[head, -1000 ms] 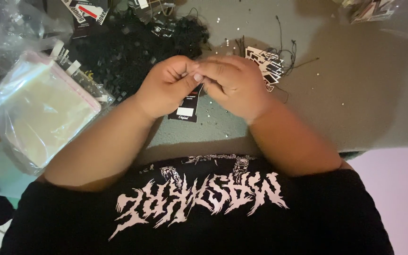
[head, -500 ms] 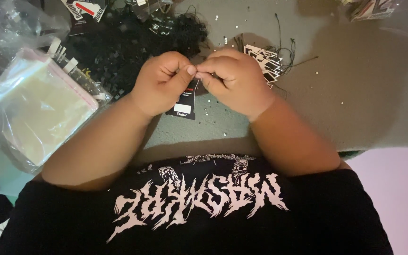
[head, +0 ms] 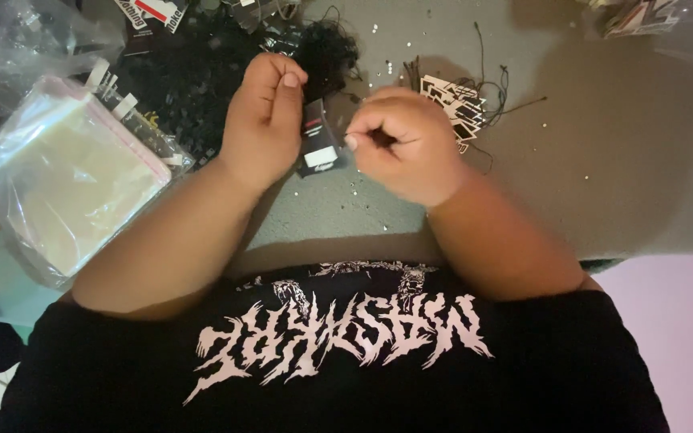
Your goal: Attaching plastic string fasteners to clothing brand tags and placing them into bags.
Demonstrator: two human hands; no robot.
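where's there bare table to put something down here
Bare grey table lies right of the right hand, below the strung tag stack. The far left is crowded: black tag pile and clear bags beside the left hand.

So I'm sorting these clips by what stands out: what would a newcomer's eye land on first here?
Probably the two hands at the middle of the grey table: the left hand and the right hand are both closed, with a small black card tag between them. Next, the dark heap of black strings behind the left hand, and the stack of clear plastic bags at the far left.
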